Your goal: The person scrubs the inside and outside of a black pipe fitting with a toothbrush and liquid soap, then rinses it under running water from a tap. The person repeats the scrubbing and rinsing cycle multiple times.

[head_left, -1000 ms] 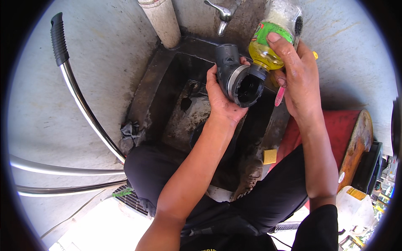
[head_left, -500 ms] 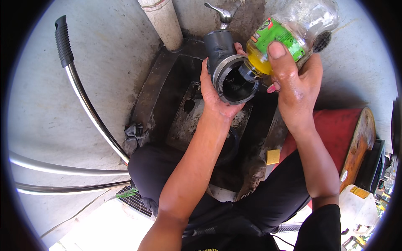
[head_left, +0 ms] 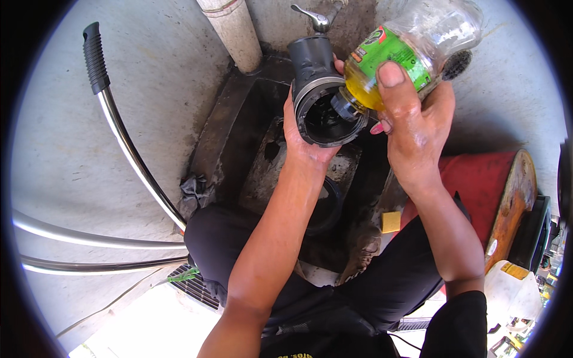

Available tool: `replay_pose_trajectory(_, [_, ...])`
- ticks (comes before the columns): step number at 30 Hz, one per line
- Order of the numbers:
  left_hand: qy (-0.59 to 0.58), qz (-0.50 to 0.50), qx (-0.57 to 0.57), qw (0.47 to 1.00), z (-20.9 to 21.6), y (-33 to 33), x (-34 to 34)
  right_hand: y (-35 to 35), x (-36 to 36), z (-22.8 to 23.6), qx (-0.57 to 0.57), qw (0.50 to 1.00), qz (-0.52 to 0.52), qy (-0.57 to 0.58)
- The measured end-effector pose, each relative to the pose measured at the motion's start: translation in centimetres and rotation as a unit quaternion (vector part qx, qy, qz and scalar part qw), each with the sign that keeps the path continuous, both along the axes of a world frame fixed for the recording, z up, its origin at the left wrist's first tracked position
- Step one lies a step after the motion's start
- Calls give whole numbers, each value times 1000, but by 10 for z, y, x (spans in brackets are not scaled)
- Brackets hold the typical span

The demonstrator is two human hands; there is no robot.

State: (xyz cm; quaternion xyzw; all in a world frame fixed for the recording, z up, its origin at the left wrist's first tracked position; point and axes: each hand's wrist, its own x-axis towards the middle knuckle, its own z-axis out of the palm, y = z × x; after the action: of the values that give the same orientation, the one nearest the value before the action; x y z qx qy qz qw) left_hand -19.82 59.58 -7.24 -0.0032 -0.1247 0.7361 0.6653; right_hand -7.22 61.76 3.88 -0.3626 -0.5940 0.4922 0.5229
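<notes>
My left hand [head_left: 311, 146] cups a black tubular housing [head_left: 313, 59] from below and behind, its round open mouth facing me. Above it, my right hand [head_left: 418, 128] grips a clear plastic bottle [head_left: 391, 56] with a green label. The bottle is tipped neck-down, and yellow liquid has gathered toward its neck. Its dark cap end sits at the housing's mouth; whether liquid is flowing out cannot be made out. A dark-bristled brush [head_left: 458, 64] sticks out behind the bottle beside my right fingers, its handle mostly hidden.
A dark, grimy basin [head_left: 215, 131] lies below my hands, under a metal tap [head_left: 320, 21]. A pale pipe [head_left: 234, 36] stands against the wall. Curved metal bars [head_left: 128, 149] rise on the left. On the right are a yellow block [head_left: 391, 222] and a red cushioned seat [head_left: 474, 182].
The housing and the bottle have shifted slightly left together, with both hands keeping their hold. The bottle's cap end stays at the housing's mouth.
</notes>
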Motion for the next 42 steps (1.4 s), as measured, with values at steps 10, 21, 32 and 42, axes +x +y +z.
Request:
replay_pose_trajectory(10, [-18,-29,35,999,10,3,-11,-8,-4,-3,33,998,-10,47])
replay_pose_trajectory(21, [2,-7,23,1000,15,2,-14,-10,-12,-1,28,991,-35,130])
replay_pose_trajectory(32, [45,43,-6,998,20,7,-7,-13,-6,-6,129,988,-16,78])
replay_pose_trajectory(42, [0,17,48,999,14,1,-11,12,12,-21,269,963,19,27])
